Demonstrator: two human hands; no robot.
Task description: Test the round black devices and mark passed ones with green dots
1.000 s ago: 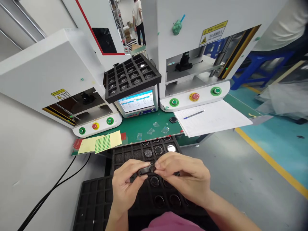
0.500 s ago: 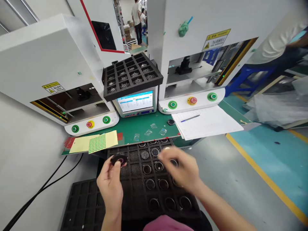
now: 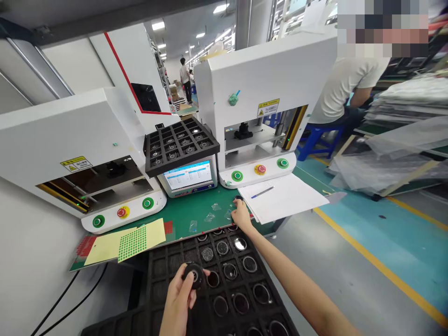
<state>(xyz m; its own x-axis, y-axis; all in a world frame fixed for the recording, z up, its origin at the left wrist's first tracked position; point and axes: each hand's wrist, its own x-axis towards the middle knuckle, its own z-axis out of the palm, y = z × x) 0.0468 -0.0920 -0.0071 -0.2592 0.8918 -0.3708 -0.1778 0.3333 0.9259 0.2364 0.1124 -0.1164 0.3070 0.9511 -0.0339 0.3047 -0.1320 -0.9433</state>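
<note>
My left hand (image 3: pixel 180 298) pinches a round black watch case (image 3: pixel 193 275) between thumb and fingers, over the near foam tray. A pale ring shows at the middle of the face turned up to me. On the green bench top, my right hand (image 3: pixel 242 215) has its fingertips closed on a small black disc (image 3: pixel 238 198) beside the paper sheets. The fingers partly cover this disc. Below both hands lies the black foam tray (image 3: pixel 164 266), with round watch cases (image 3: pixel 230 271) in many of its pockets.
Two white press machines (image 3: pixel 259 84) with green and red buttons flank a small screen (image 3: pixel 191 177). A black tray (image 3: pixel 182 161) of round parts rests on top of it. Paper sheets (image 3: pixel 290 198), a pen (image 3: pixel 262 192), clear film bits (image 3: pixel 210 217) and a green-dot sticker sheet (image 3: pixel 132 243) lie on the bench. A person (image 3: pixel 339 88) sits at right.
My right hand has moved from over the tray to the black disc on the bench and closed on it. The left hand still holds the watch case. The camera view has tilted up.
</note>
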